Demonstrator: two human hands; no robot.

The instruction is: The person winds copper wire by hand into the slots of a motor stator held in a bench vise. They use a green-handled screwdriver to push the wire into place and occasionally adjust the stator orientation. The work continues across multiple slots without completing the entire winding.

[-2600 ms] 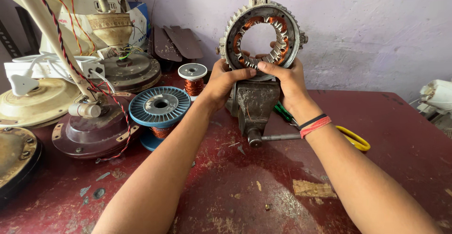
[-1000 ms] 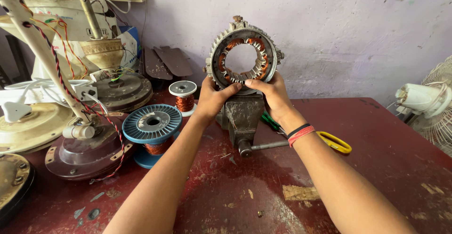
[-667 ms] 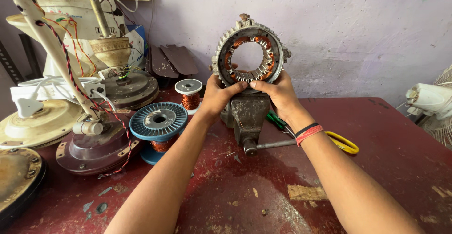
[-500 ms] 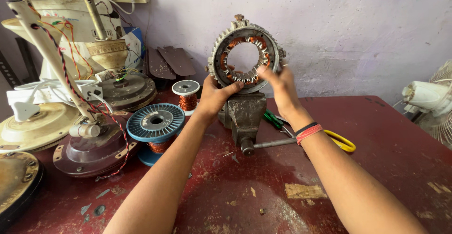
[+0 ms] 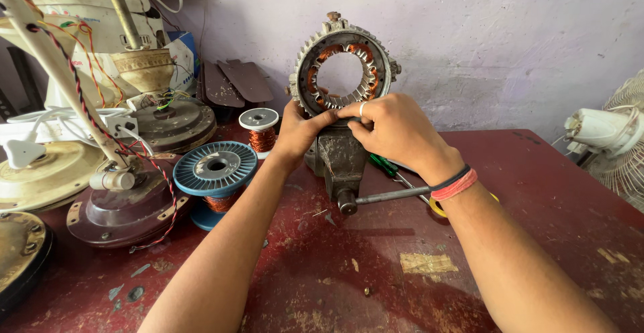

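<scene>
Bright, even daylight, soft shadows under the arms, sharp focus, slight wide-angle stretching at edges.

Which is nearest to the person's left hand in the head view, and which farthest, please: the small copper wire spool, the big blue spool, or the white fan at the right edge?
From the left hand:
1. Small copper wire spool, just to its left, near the wall.
2. Big blue spool, lower left on the table.
3. White fan, far across at the right edge.

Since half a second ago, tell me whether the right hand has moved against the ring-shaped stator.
Yes. The right hand has dropped from the right inner rim of the stator to its bottom edge, close to the left hand, just above the vise.
</scene>
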